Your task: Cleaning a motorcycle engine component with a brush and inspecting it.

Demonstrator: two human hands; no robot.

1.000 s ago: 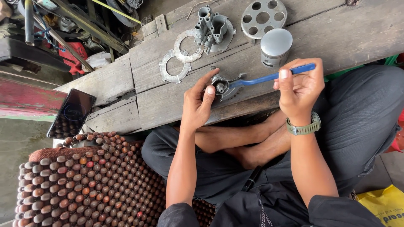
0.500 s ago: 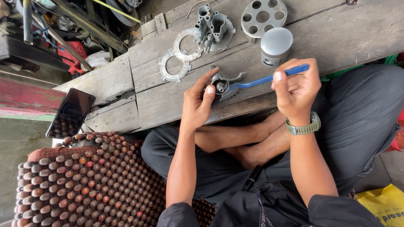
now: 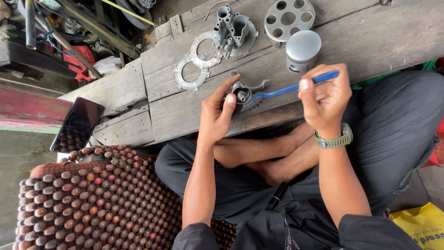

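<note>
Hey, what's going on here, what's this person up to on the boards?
A person sits cross-legged at a wooden plank platform. The left hand steadies a small metal engine part on the wood, while the right hand holds a blue-handled brush with its head against that part. Beyond it lie a piston, two flat metal rings, a cast metal body and a perforated disc. A phone lies to the left.
</note>
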